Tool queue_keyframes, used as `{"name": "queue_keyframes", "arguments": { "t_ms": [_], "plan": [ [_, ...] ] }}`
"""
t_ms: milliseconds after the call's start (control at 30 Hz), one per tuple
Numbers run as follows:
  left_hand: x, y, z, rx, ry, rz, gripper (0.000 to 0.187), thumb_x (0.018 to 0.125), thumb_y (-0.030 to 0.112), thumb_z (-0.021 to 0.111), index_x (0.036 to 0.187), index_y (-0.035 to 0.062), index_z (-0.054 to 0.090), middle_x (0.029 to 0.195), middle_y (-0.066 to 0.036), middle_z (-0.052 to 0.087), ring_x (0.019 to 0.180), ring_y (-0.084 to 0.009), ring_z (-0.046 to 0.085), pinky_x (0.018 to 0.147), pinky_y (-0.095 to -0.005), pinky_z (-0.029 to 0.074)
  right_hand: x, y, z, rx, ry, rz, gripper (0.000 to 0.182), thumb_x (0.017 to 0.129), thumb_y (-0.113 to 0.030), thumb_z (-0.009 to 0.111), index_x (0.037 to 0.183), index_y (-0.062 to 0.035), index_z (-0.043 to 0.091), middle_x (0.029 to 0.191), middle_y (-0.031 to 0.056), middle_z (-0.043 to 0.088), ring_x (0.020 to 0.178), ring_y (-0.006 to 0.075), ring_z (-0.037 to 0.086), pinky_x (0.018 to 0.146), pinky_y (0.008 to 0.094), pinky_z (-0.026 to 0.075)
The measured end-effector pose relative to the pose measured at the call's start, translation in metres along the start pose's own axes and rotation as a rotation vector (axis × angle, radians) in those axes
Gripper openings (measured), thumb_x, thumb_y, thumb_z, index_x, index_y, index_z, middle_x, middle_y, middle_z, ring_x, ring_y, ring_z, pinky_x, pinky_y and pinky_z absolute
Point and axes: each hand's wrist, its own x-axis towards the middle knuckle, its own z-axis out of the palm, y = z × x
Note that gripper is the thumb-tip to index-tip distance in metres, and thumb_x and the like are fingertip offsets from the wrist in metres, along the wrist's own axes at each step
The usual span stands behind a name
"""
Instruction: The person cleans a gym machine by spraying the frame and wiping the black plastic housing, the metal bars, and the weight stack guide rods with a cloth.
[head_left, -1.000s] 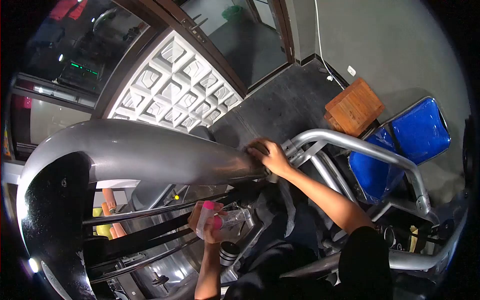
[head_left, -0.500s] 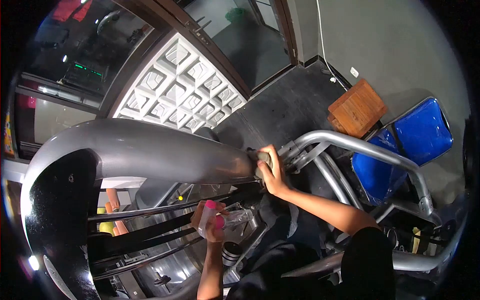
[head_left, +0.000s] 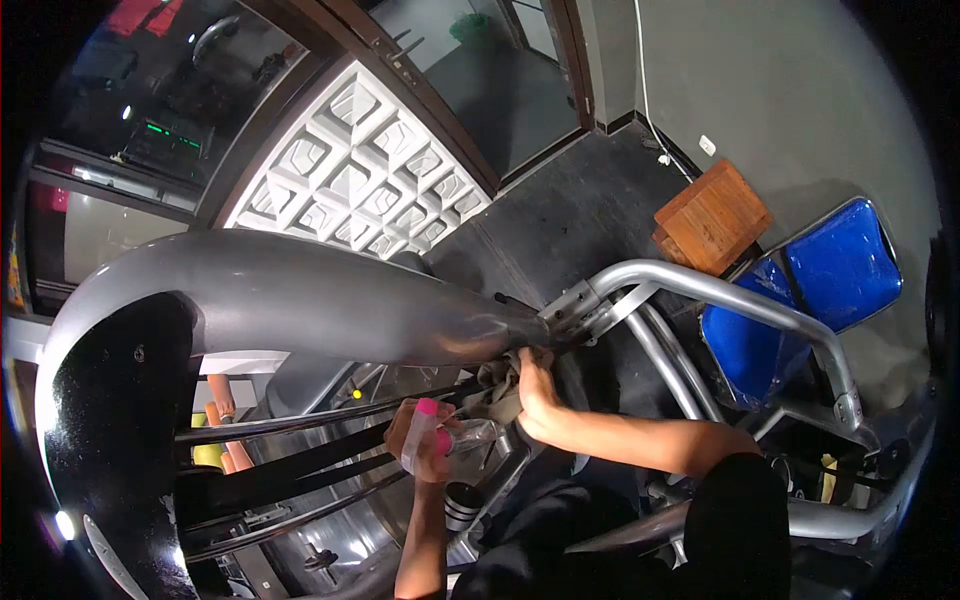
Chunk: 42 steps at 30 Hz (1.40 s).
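My left hand [head_left: 424,440] is wrapped round a clear spray bottle [head_left: 478,436] with a pink and white nozzle, in front of the dark rods of a gym machine. My right hand [head_left: 536,388] grips a grey-brown cloth [head_left: 497,392] just under the right end of the machine's thick grey curved frame [head_left: 330,305]. The cloth hangs near the bottle, against the dark parts below the frame. Part of the fingers of my right hand is hidden by the cloth and the frame.
Silver tubes [head_left: 720,290] of the machine curve round on the right. Beyond them are a wooden stool [head_left: 715,215] and a blue chair [head_left: 845,262] by the wall. A white patterned panel [head_left: 350,185] and a door [head_left: 470,80] stand ahead. A striped cylinder [head_left: 462,505] is below my left hand.
My right hand has moved down with the cloth, from the end of the grey frame to its underside. My left hand still holds the bottle in nearly the same place.
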Motion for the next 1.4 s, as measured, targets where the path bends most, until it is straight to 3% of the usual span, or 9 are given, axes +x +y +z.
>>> {"name": "queue_keyframes", "arguments": {
  "t_ms": [100, 167, 300, 400, 633, 800, 1133, 1300, 1400],
  "plan": [
    [0.003, 0.009, 0.002, 0.086, -0.045, 0.058, 0.062, 0.088, 0.051, 0.052, 0.085, -0.0093, 0.063, 0.081, -0.018, 0.066, 0.066, -0.0224, 0.067, 0.055, -0.0314, 0.056, 0.021, 0.018, -0.011, 0.094, -0.034, -0.009, 0.070, 0.102, -0.048, 0.037, 0.151, 0.0006, 0.025, 0.153, 0.0168, 0.034, 0.137, 0.0270, 0.036, 0.111, 0.0376, 0.031],
    [0.002, 0.006, 0.001, 0.075, -0.053, 0.061, 0.061, 0.088, 0.050, 0.052, 0.084, -0.0091, 0.064, 0.081, -0.018, 0.066, 0.066, -0.0219, 0.067, 0.056, -0.0312, 0.055, 0.082, 0.059, -0.034, -0.045, 0.108, -0.395, 0.047, 0.105, -0.043, 0.036, 0.134, -0.0078, 0.046, 0.132, 0.0087, 0.054, 0.113, 0.0224, 0.059, 0.091, 0.0386, 0.052],
    [0.001, 0.001, 0.000, 0.085, -0.067, 0.120, 0.059, 0.089, 0.048, 0.050, 0.084, -0.0087, 0.064, 0.082, -0.018, 0.067, 0.066, -0.0210, 0.067, 0.055, -0.0308, 0.055, 0.082, 0.016, -0.044, 0.082, 0.157, -0.143, 0.030, 0.101, -0.027, 0.037, 0.098, -0.0104, 0.062, 0.095, 0.0040, 0.064, 0.082, 0.0175, 0.064, 0.073, 0.0373, 0.056],
    [-0.002, -0.001, -0.002, 0.066, -0.036, 0.051, 0.068, 0.084, 0.058, 0.055, 0.086, -0.0101, 0.063, 0.081, -0.017, 0.064, 0.066, -0.0245, 0.066, 0.051, -0.0332, 0.056, 0.072, -0.009, -0.049, 0.128, 0.065, -0.018, 0.026, 0.100, -0.024, 0.039, 0.100, -0.0100, 0.060, 0.092, 0.0039, 0.063, 0.076, 0.0161, 0.063, 0.066, 0.0369, 0.056],
    [-0.003, -0.008, -0.009, 0.168, -0.136, 0.094, 0.069, 0.086, 0.058, 0.053, 0.088, -0.0103, 0.064, 0.082, -0.017, 0.064, 0.067, -0.0242, 0.066, 0.052, -0.0334, 0.056, 0.034, -0.022, -0.025, -0.283, 0.267, -0.573, 0.018, 0.098, -0.012, 0.044, 0.110, -0.0051, 0.056, 0.104, 0.0080, 0.060, 0.099, 0.0212, 0.058, 0.092, 0.0348, 0.046],
    [-0.007, -0.007, -0.010, 0.178, -0.167, 0.065, 0.070, 0.086, 0.058, 0.052, 0.089, -0.0104, 0.064, 0.082, -0.017, 0.064, 0.068, -0.0240, 0.066, 0.052, -0.0333, 0.056, 0.024, -0.050, -0.039, -0.650, -0.137, -1.094, 0.027, 0.090, -0.004, 0.053, 0.116, -0.0027, 0.053, 0.116, 0.0140, 0.056, 0.117, 0.0256, 0.053, 0.101, 0.0353, 0.038],
    [-0.005, -0.008, -0.004, 0.179, -0.188, 0.073, 0.073, 0.088, 0.061, 0.050, 0.090, -0.0106, 0.064, 0.083, -0.017, 0.065, 0.067, -0.0234, 0.066, 0.052, -0.0331, 0.057, 0.140, -0.067, -0.071, -1.073, 0.068, -0.609, 0.022, 0.093, -0.017, 0.054, 0.107, -0.0041, 0.066, 0.096, 0.0094, 0.068, 0.094, 0.0213, 0.064, 0.086, 0.0335, 0.047],
    [-0.002, -0.011, -0.004, 0.176, -0.178, 0.099, 0.075, 0.088, 0.063, 0.049, 0.090, -0.0107, 0.065, 0.082, -0.017, 0.065, 0.067, -0.0231, 0.066, 0.052, -0.0329, 0.057, 0.084, -0.123, -0.023, -0.828, -0.575, -0.765, 0.021, 0.094, -0.020, 0.058, 0.106, -0.0065, 0.070, 0.086, 0.0038, 0.069, 0.078, 0.0122, 0.061, 0.072, 0.0323, 0.049],
    [-0.001, -0.019, -0.008, 0.203, -0.199, 0.152, 0.080, 0.088, 0.067, 0.048, 0.090, -0.0110, 0.064, 0.083, -0.017, 0.065, 0.065, -0.0227, 0.066, 0.051, -0.0326, 0.057, 0.081, -0.129, -0.016, -0.810, -0.608, -0.699, 0.021, 0.092, -0.022, 0.061, 0.105, -0.0081, 0.070, 0.088, 0.0081, 0.070, 0.080, 0.0169, 0.064, 0.073, 0.0340, 0.049]
  ]
}}
